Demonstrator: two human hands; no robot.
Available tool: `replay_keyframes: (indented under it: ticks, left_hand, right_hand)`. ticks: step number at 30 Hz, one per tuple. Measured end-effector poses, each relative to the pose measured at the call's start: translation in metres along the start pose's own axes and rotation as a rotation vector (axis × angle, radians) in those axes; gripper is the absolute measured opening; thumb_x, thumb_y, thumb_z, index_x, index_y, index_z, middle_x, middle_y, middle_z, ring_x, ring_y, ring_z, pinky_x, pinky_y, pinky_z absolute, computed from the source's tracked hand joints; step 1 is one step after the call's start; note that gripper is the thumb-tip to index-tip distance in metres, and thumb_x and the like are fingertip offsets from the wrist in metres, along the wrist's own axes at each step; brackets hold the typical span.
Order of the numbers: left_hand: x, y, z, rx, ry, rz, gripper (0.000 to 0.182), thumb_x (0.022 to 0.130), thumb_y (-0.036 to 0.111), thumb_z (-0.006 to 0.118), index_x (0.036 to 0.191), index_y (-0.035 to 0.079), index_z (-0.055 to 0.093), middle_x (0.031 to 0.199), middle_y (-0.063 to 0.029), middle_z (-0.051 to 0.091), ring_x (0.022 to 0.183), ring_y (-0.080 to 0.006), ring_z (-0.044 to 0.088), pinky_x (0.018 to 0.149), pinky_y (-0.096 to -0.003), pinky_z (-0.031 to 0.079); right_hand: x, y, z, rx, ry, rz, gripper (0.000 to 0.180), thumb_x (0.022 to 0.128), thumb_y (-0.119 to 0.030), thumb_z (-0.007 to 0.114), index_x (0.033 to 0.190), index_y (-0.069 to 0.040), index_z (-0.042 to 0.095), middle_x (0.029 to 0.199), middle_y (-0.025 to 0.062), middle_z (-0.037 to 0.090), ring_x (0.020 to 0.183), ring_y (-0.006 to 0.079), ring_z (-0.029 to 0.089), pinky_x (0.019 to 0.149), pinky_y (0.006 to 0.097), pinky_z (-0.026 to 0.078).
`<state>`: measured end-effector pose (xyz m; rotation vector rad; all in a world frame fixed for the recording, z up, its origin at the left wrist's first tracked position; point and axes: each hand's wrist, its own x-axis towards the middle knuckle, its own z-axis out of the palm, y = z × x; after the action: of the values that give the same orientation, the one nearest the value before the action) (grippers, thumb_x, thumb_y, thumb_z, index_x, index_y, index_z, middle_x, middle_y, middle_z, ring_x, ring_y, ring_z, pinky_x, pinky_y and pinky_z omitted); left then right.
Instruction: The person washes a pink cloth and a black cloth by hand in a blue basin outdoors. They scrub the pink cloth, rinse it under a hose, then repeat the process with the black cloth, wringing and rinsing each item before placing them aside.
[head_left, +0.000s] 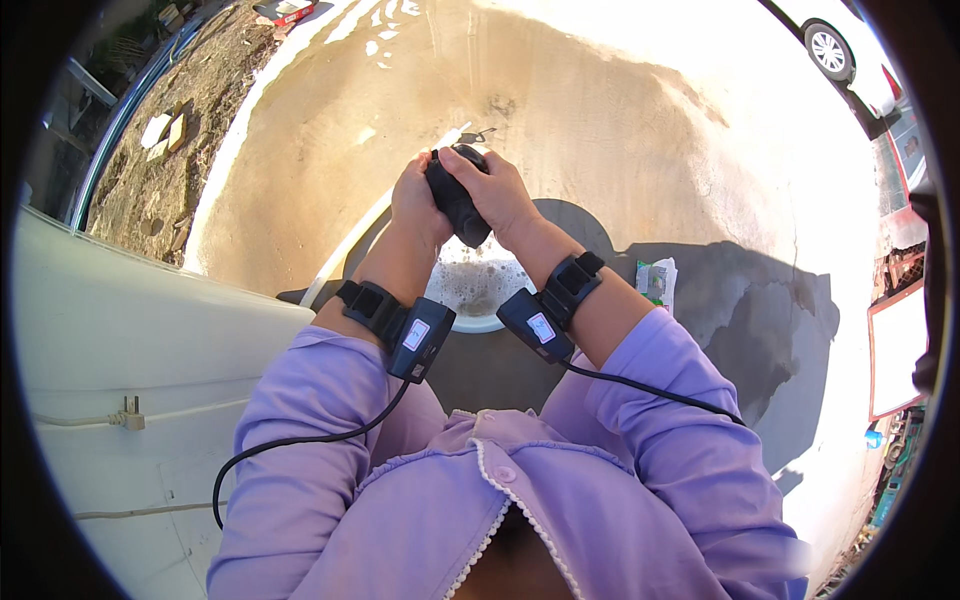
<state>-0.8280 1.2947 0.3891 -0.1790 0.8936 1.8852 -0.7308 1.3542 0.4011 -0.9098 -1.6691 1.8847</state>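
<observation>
A bunched dark cloth item (459, 196) is held between my two hands above a basin of sudsy water (480, 281). My left hand (417, 196) grips its left side, and my right hand (501, 187) closes on its upper right part with the thumb across the top. The lower end of the cloth hangs just over the suds. Part of the basin's rim shows between my forearms; the rest is hidden by my hands and wrists. Whether the cloth is a sock or another small garment, I cannot tell.
A pale hose (346, 246) runs along the concrete on the left, beside a white appliance-like body (150, 322) with a plug (133, 414). A green and white plastic packet (656, 283) lies right of the basin. A white car (862, 52) stands at the upper right.
</observation>
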Motion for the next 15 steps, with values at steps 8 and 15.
replay_keyframes:
  ticks: [8, 15]
  left_hand:
    - [0.0, -0.007, -0.014, 0.188, -0.074, -0.115, 0.035, 0.094, 0.037, 0.046, 0.105, 0.008, 0.061, 0.096, -0.0087, 0.067, 0.089, -0.024, 0.065, 0.082, -0.0393, 0.053]
    - [0.024, 0.017, -0.031, 0.428, -0.09, -0.229, 0.063, 0.091, 0.061, 0.04, 0.13, 0.014, 0.052, 0.133, -0.0133, 0.052, 0.122, -0.033, 0.05, 0.099, -0.0588, 0.038]
  right_hand:
    - [0.007, 0.007, -0.002, 0.026, 0.126, -0.054, 0.028, 0.077, -0.024, 0.07, 0.082, 0.003, 0.066, 0.074, 0.0097, 0.065, 0.068, 0.0162, 0.062, 0.063, 0.0298, 0.049]
    - [0.02, -0.027, -0.015, 0.404, -0.245, 0.032, 0.014, 0.082, -0.014, 0.066, 0.086, -0.001, 0.064, 0.078, 0.0052, 0.064, 0.067, 0.0124, 0.06, 0.059, 0.0262, 0.049]
